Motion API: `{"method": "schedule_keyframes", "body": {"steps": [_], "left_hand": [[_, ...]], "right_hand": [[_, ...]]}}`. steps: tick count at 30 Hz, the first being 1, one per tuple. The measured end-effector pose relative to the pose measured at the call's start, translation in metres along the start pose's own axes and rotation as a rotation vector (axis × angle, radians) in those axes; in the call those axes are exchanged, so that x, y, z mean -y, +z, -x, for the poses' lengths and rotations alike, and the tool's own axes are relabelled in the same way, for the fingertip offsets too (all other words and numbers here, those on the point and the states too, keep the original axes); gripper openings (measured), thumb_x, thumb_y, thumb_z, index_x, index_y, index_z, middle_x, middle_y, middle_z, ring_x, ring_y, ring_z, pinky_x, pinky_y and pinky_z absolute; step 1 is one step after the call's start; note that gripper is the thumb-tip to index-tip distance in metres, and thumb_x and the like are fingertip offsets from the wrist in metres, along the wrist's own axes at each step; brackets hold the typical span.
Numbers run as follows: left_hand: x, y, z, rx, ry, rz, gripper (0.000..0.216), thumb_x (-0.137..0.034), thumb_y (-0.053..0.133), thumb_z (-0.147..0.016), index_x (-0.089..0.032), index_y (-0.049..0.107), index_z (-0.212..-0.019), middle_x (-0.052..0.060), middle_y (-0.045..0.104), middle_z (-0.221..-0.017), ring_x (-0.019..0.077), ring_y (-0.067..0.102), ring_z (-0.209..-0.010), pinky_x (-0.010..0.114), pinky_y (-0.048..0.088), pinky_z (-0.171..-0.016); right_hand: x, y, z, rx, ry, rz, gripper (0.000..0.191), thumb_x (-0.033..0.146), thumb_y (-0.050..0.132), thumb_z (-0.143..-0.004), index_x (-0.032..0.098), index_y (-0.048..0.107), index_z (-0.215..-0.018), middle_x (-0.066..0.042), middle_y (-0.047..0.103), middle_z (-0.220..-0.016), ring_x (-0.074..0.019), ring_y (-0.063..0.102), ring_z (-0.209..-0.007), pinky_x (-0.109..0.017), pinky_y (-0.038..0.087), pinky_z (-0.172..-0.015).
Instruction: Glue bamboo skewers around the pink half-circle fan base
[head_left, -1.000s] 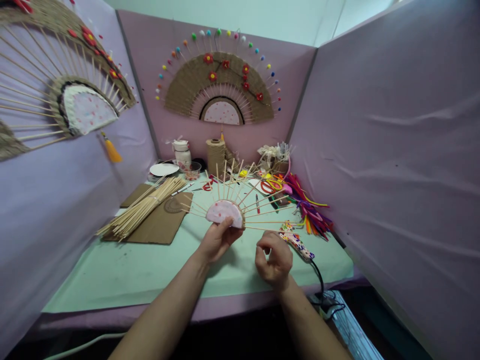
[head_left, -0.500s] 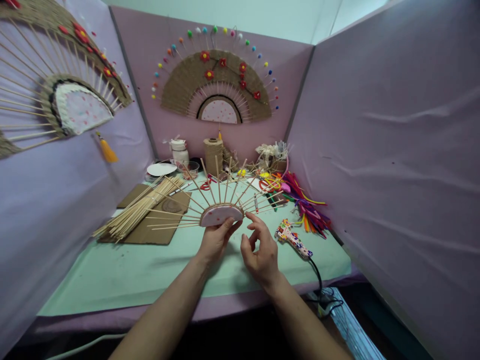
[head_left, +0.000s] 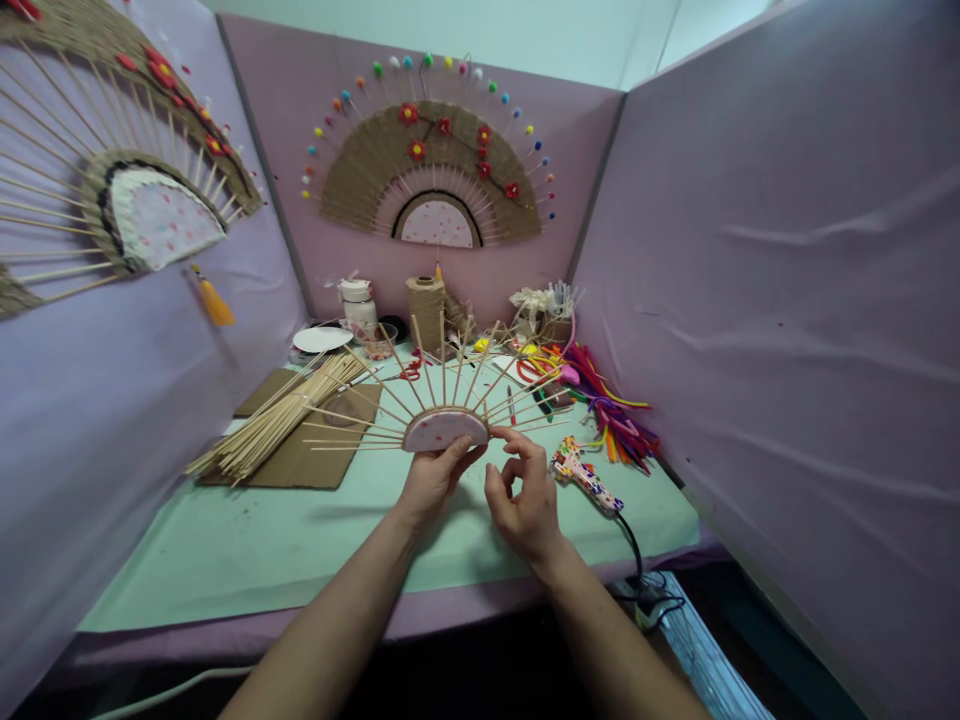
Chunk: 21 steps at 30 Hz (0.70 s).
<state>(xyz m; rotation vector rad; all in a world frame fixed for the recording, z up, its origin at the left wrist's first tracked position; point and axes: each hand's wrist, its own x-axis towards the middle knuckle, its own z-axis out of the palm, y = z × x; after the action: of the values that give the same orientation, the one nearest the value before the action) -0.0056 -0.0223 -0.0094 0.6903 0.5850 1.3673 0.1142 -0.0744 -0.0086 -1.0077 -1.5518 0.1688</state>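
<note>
I have the left hand point(head_left: 435, 487) pinching the lower edge of a small stick fan point(head_left: 442, 430), thumb over its speckled white half-round face and fingers behind, holding it up above the middle of the desk point(head_left: 247, 560), its thin sticks rayed outward. My right hand point(head_left: 525, 490) is loosely spread, thumb apart and index finger reaching to the fan's right end; I cannot tell whether that fingertip touches. Just right of it I see a patterned glue gun point(head_left: 589, 478) lying with its cord running off the front edge, and behind that a heap of coloured pipe cleaners point(head_left: 619, 420). To the left, a bundle of sticks point(head_left: 292, 418) lies across brown cardboard point(head_left: 322, 468). Beyond the fan are red scissors point(head_left: 410, 371), a twine spool point(head_left: 426, 310) and a white bottle point(head_left: 360, 308). A finished fan point(head_left: 454, 150) hangs on the pink back panel point(head_left: 285, 90), another point(head_left: 169, 215) on the left wall point(head_left: 187, 370).
</note>
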Motion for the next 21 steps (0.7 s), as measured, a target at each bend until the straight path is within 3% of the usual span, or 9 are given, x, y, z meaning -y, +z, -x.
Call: {"method": "schedule_keyframes", "body": {"steps": [6, 15, 19, 21], "left_hand": [[-0.001, 0.001, -0.001, -0.025, 0.007, 0.057, 0.03, -0.023, 0.084, -0.062, -0.015, 0.07, -0.087, 0.004, 0.074, -0.088, 0.0173, 0.069, -0.086, 0.037, 0.054, -0.09], [-0.001, 0.001, 0.002, 0.006, -0.053, 0.058, 0.033, -0.022, 0.085, -0.06, -0.014, 0.07, -0.088, 0.005, 0.074, -0.089, 0.019, 0.069, -0.089, 0.038, 0.053, -0.092], [-0.004, 0.0, 0.001, 0.0, -0.07, 0.139, 0.031, -0.022, 0.085, -0.062, -0.014, 0.069, -0.088, 0.005, 0.074, -0.089, 0.017, 0.069, -0.086, 0.035, 0.054, -0.09], [-0.006, -0.002, 0.0, -0.01, -0.087, 0.184, 0.03, -0.023, 0.085, -0.062, -0.014, 0.068, -0.085, 0.004, 0.073, -0.087, 0.0156, 0.069, -0.083, 0.031, 0.055, -0.086]], "right_hand": [[0.002, -0.004, -0.004, -0.073, -0.061, -0.031, 0.029, 0.012, 0.055, -0.084, 0.023, 0.039, -0.106, -0.014, 0.059, -0.126, -0.0032, 0.039, -0.042, -0.024, 0.044, -0.046], [0.004, 0.003, -0.002, -0.029, -0.028, -0.075, 0.027, 0.012, 0.053, -0.086, 0.023, 0.04, -0.106, -0.014, 0.06, -0.125, -0.0036, 0.042, -0.043, -0.022, 0.043, -0.045], [0.002, 0.001, 0.005, -0.151, -0.047, -0.183, 0.025, 0.012, 0.052, -0.087, 0.024, 0.042, -0.106, -0.012, 0.058, -0.124, -0.0046, 0.041, -0.047, -0.023, 0.044, -0.05], [-0.001, 0.003, 0.008, -0.218, -0.003, -0.21, 0.018, 0.014, 0.054, -0.087, 0.024, 0.045, -0.1, -0.007, 0.06, -0.109, -0.0065, 0.044, -0.052, -0.023, 0.043, -0.051]]}}
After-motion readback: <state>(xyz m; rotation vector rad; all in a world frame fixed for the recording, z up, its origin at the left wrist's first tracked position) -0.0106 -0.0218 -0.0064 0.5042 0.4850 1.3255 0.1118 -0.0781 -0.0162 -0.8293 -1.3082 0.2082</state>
